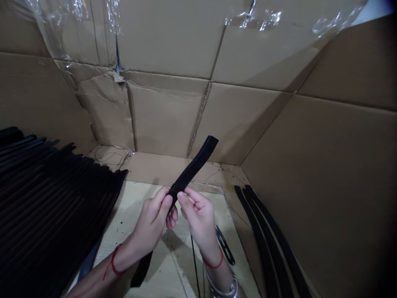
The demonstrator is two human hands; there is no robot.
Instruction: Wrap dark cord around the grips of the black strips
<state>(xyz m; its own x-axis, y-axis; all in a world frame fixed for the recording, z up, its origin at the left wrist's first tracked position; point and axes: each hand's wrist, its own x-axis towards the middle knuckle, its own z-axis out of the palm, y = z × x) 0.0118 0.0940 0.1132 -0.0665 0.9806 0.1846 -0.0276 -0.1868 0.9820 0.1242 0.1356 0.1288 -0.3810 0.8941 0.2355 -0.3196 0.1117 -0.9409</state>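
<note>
Blk flat strip (192, 169), squared top end, held up diagonally, approx. straight, lower part hidden.

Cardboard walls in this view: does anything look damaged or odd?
Yes. The back-left corner of the cardboard lining looks damaged: its surface is creased and torn, unlike the smooth panels beside it. Wrinkled clear tape crosses the upper seams.
</note>
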